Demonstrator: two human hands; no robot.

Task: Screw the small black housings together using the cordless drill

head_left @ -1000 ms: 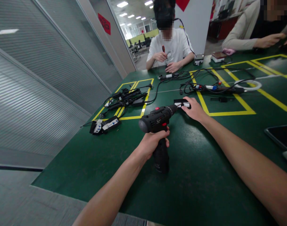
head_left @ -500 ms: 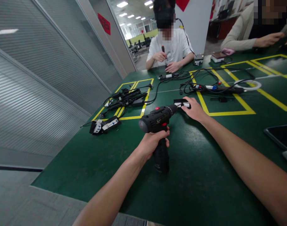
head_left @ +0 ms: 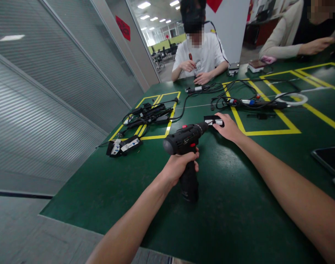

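Observation:
My left hand [head_left: 179, 165] is wrapped round the grip of a black cordless drill [head_left: 185, 141] with a red button on top. The drill stands upright over the green table [head_left: 128, 183], its nose pointing away from me. At the nose lies a small black part with white labels [head_left: 212, 120]. My right hand [head_left: 228, 128] rests on that part, fingers curled over it and pressing it to the table.
Black parts with white labels [head_left: 123, 145] lie to the left. A tangle of black cables and tools [head_left: 149, 113] sits in a yellow-taped square. More cables and a white ring [head_left: 292, 99] lie further back. A dark tablet [head_left: 328, 158] is at right. Two other people sit across the table.
Nothing has moved apart from a slight shift of the camera; both hands and the drill stay as they were.

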